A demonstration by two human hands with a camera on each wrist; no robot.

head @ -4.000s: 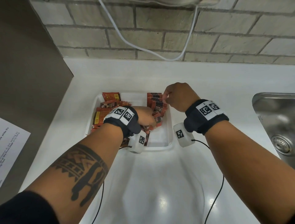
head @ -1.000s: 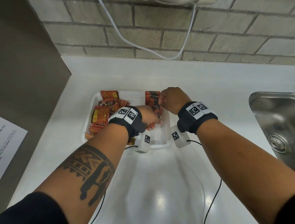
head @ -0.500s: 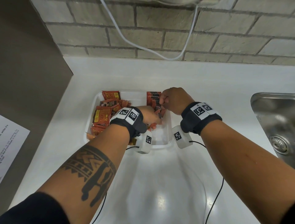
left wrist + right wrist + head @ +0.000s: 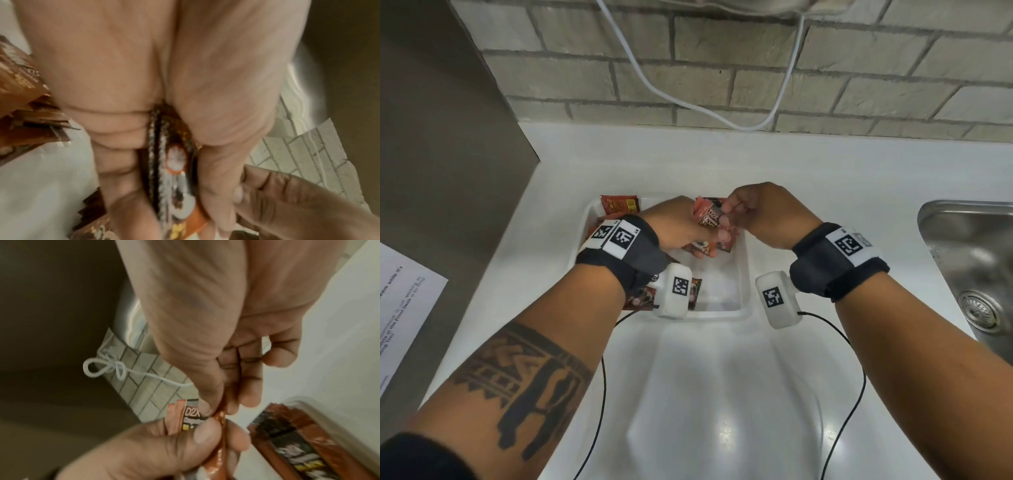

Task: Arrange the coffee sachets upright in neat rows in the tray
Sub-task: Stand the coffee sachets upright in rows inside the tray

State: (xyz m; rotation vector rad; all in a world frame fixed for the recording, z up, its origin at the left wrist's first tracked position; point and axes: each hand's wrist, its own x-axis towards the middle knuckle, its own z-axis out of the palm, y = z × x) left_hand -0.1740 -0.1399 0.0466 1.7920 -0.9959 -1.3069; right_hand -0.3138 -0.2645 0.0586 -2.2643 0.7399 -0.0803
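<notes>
Above the tray (image 4: 744, 274), both hands meet on a small bunch of sachets (image 4: 709, 219). Left hand (image 4: 678, 226) curls round the bunch, edges showing between thumb and fingers; right hand (image 4: 756, 212) pinches its top corner with thumb and forefinger. Just below the grip, a few sachets lie loose on the tray floor; more sit left of the left wrist, mostly hidden. Step looks like squaring the bunch before standing it. Best done by tapping edges flush, keeping the left hold firm, labels one way, then lowering against the tray wall so the foil doesn't fan or tip.
</notes>
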